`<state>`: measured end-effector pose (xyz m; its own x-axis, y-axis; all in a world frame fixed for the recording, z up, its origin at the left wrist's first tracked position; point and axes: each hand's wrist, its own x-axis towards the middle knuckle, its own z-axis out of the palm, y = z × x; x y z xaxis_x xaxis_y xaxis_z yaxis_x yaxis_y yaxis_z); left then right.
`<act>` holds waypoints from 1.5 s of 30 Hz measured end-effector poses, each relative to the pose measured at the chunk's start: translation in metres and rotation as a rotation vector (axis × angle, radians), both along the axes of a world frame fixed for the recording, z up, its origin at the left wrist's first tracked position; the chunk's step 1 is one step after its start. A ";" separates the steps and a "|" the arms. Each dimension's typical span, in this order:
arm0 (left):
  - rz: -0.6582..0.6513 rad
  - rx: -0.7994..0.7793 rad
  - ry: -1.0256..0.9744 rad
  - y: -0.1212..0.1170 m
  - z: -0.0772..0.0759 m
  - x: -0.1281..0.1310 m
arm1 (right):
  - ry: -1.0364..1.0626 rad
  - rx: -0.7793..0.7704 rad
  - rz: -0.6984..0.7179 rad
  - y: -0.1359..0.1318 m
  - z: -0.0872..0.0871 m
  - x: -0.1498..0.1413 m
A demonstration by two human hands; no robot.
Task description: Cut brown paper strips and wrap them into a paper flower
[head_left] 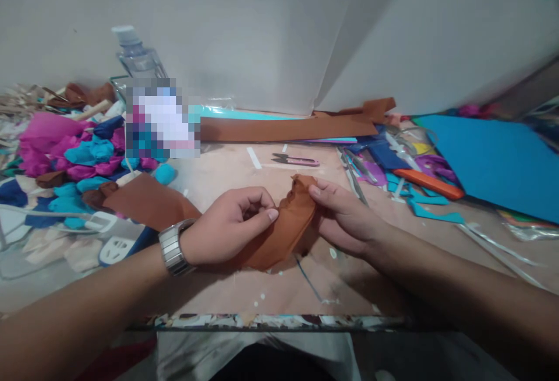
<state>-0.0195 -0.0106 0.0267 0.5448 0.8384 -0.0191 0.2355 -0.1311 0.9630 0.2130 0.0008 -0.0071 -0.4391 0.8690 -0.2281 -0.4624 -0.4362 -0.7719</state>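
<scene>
A brown cloth-like piece [283,232] with a ruffled, gathered top edge is held above the worktable between my two hands. My left hand [231,226], with a metal watch band at the wrist, pinches its upper left edge between thumb and curled fingers. At the gathered right end, my right hand [345,218] grips the piece, thumb on the near side and fingers partly hidden behind. Beyond the hands lie pink-handled thread snips [297,161]. A flat brown sheet [151,200] lies to the left, partly behind my left wrist.
Pink, blue and brown bundles [91,151] pile up at left, near a white power strip [116,247] and a clear bottle [142,57]. Long brown strips [283,129] lie at the back. On the right are an orange-handled tool [430,183], blue scraps and a blue sheet [498,159].
</scene>
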 end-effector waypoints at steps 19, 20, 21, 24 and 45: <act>-0.013 0.052 0.039 0.000 -0.001 -0.001 | -0.084 0.008 -0.007 -0.002 -0.005 -0.001; -0.015 0.055 0.051 0.001 -0.001 -0.001 | -0.109 0.024 -0.005 -0.003 -0.005 -0.001; -0.019 0.056 0.064 0.001 -0.001 -0.001 | -0.140 0.041 0.002 -0.004 -0.004 -0.002; -0.042 0.034 0.076 0.000 -0.003 0.000 | -0.238 0.079 0.039 -0.006 -0.004 -0.002; -0.049 0.036 0.045 -0.001 -0.005 0.000 | -0.279 0.035 0.243 -0.006 -0.006 0.003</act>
